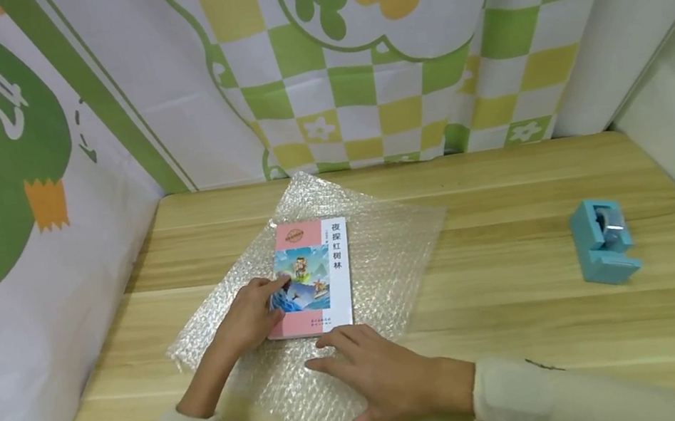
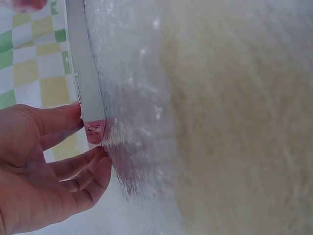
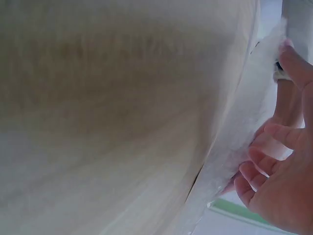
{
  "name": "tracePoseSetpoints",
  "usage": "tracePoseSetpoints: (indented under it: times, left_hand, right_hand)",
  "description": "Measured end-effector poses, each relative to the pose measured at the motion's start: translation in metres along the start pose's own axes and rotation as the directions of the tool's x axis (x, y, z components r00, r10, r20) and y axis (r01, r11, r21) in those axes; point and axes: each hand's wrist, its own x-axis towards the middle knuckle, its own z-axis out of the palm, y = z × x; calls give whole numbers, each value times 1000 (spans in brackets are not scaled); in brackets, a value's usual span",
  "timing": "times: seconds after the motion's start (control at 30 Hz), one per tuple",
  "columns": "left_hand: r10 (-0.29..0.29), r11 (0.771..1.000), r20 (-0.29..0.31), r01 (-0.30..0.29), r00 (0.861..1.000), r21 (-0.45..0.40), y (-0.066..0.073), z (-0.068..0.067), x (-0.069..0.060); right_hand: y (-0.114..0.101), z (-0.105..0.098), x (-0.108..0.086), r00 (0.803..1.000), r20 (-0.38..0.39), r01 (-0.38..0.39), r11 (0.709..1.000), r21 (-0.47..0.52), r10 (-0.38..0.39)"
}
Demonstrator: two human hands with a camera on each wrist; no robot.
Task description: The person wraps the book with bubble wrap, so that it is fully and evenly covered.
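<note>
A book [image 1: 308, 279] with a pink and white cover, a colorful picture and Chinese lettering lies face up on a clear sheet of bubble wrap [image 1: 395, 253]. My left hand [image 1: 251, 316] grips the book at its lower left side, with fingertips on the cover. In the left wrist view, fingers of that hand touch the book's edge beside the wrap. My right hand [image 1: 387, 376] is spread over the near part of the bubble wrap, below the book. Its thumb lies by the wrap's near corner, and its other fingertips are close to the book's bottom edge.
A blue tape dispenser [image 1: 604, 245] with a clear roll stands on the wooden table [image 1: 510, 330] at the right. A green and yellow checked cloth [image 1: 372, 90] hangs behind the table's far edge. White printed cloth [image 1: 102, 150] hangs along the left side.
</note>
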Motion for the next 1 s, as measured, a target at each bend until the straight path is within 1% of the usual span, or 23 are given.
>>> tracePoseSetpoints:
  times: [0.1,0.2,0.33,0.4,0.5,0.6,0.7,0.77,0.87,1.0]
  left_hand:
    - [1,1000,-3,-1,1000,3,0,0,1]
    - [3,1000,-5,-3,1000,5,0,1,1]
    - [0,1000,-5,0,1000,5,0,0,1]
    - [0,1000,-5,0,1000,2,0,-1,1]
    - [9,1000,-2,-9,1000,-10,0,-1,-1]
    - [12,1000,8,-12,1000,-24,-1,-1,-1]
    - [6,999,20,-5,1000,-34,-3,-2,-2]
    - [2,999,26,-1,1000,-42,-4,-2,-2]
    - [7,999,24,-5,1000,-51,-6,-3,-1]
    - [24,999,27,-23,999,-48,-8,-3,-1]
  right_hand:
    - [-4,0,-3,998,39,52,998,-32,-50]
    - [-6,0,-7,992,63,116,991,-72,-112]
    - [-7,2,-11,982,66,187,972,-145,-179]
    - [-9,3,-12,980,64,198,965,-169,-190]
    - [-9,4,-12,982,37,187,967,-174,-184]
    - [-7,4,-9,985,-20,162,971,-176,-169]
    - [-5,1,-5,980,-105,147,972,-182,-168]
    - [-4,-2,-1,970,-171,144,973,-179,-175]
    - [-2,-6,5,948,-264,139,977,-159,-178]
    - [1,-14,12,921,-363,98,985,-141,-144]
